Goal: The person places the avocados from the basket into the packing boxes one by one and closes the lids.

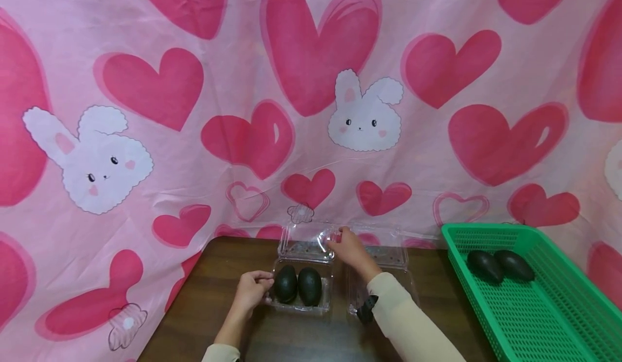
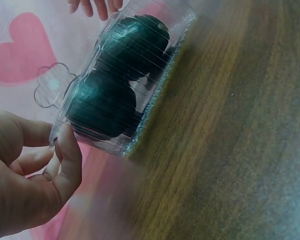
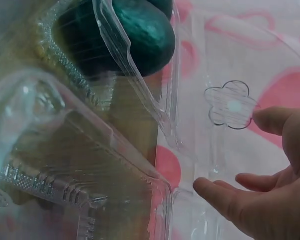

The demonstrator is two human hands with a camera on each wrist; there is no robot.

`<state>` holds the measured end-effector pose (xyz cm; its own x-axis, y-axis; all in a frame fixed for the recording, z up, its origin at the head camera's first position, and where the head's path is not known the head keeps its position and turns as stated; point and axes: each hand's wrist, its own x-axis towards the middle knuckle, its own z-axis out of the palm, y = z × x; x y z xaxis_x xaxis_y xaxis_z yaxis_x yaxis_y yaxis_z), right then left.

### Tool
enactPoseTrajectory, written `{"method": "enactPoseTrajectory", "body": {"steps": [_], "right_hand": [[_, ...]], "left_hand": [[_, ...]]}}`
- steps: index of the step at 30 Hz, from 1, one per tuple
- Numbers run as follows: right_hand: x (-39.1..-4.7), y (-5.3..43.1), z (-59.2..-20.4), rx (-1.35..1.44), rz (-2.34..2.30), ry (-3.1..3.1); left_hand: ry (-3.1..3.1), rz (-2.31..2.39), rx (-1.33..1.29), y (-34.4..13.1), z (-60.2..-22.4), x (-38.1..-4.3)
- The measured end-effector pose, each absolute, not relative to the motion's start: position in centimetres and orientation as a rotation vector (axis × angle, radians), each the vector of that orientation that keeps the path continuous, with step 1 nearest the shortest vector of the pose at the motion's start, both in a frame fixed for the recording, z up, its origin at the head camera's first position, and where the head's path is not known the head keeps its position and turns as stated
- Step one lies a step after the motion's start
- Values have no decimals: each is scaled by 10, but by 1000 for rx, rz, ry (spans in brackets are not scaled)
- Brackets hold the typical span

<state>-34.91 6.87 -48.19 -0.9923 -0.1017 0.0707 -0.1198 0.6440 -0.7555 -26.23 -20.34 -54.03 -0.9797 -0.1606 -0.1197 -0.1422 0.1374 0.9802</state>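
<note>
Two dark green avocados lie side by side in the base of a clear plastic clamshell box, its lid raised at the back. My left hand pinches the rim at the box's left side between thumb and fingers; the left wrist view shows this grip close up. At the right edge of the raised lid is my right hand. Its thumb and fingers are spread apart in the right wrist view, with nothing gripped between them.
A second clear clamshell box stands to the right with its lid raised, partly behind my right forearm. Farther right, a green plastic basket holds two dark avocados. A pink heart-patterned cloth hangs behind the wooden table.
</note>
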Motion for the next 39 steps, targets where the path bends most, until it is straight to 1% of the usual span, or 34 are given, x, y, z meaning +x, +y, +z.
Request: {"method": "enactPoseTrajectory", "body": {"steps": [11, 19, 25, 28, 39], "right_hand": [[-360, 69, -483, 87, 1501, -2857], [-371, 61, -487, 15, 1800, -2753], [-379, 57, -492, -61, 2166, -2624], [-382, 56, -495, -64, 2278, -2577], [-387, 53, -493, -71, 2328, -2479]], "left_hand": [[-2363, -2020, 330, -202, -538, -262], [-2357, -2027, 324, -204, -540, -263], [-2360, -2028, 320, -203, -540, -262], [-2364, -2026, 313, -204, -540, -263], [-2365, -2020, 340, -202, -539, -262]]}}
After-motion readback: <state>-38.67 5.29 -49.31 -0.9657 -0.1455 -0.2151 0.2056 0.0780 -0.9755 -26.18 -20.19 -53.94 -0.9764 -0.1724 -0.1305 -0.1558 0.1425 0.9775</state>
